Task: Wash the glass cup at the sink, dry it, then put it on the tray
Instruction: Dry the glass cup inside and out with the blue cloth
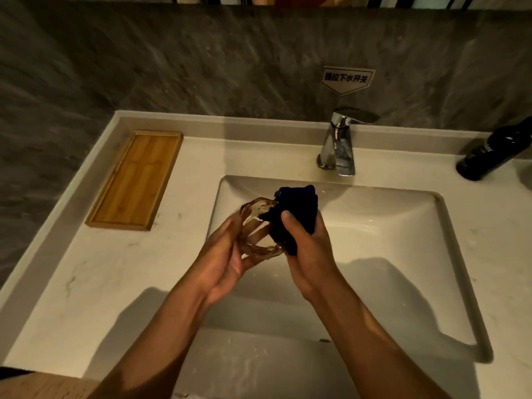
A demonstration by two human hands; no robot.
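Note:
A clear glass cup [257,226] lies on its side above the left edge of the white sink basin [403,240]. My left hand [223,262] cups it from below and the left. My right hand [309,254] grips a dark blue cloth [293,214] and presses it against the cup's right side; part of the cloth seems to reach into the cup's mouth. The wooden tray [135,180] lies bare on the counter at the back left, apart from both hands.
A chrome faucet [339,142] stands behind the basin with no water running. A dark bottle [492,154] stands at the counter's back right. A sign [347,79] hangs on the grey stone wall. The pale counter [86,283] stretches left of the basin.

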